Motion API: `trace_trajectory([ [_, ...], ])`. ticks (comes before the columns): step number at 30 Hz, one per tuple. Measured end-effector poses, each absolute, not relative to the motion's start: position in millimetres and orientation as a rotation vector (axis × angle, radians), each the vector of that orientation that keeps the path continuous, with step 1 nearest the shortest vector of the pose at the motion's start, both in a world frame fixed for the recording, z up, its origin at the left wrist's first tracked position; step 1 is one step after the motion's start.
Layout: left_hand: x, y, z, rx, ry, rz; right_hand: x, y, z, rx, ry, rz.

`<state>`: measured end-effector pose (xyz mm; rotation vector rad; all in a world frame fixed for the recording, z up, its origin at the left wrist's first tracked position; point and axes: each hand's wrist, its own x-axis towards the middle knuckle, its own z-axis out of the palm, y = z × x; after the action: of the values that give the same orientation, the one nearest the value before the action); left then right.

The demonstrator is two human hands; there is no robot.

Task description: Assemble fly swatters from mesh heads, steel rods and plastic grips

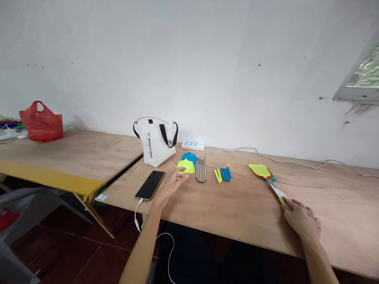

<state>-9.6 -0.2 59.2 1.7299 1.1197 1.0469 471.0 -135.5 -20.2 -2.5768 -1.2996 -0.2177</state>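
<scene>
Fly swatters [260,170], stacked with yellow, red and blue-green heads, lie on the right part of the bench [237,213], their handle ends under the right hand [302,219]; whether its fingers are clamped on them I cannot tell. The left hand's [171,184] fingers are at a loose yellow head [186,166]; their grip cannot be told either. Beside it are blue heads [189,157] and metal rods [201,170]. The white bag [154,146] reads "STUDIO" after a less clear word. Lettering on the power strip [192,145] is too small; the edge label's [102,197] mark is unclear.
</scene>
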Motion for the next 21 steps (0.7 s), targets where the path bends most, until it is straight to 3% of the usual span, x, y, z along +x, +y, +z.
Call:
trace_trajectory([
  [11,-5.3,9.8,41.5,1.896,1.174,0.930,484.2,-142.5,-16.7,-2.596,-1.307,-0.226],
  [21,1.8,6.0,36.5,2.058,1.107,0.735,469.7,-139.5,-14.7,-2.370,-1.351,-0.425],
])
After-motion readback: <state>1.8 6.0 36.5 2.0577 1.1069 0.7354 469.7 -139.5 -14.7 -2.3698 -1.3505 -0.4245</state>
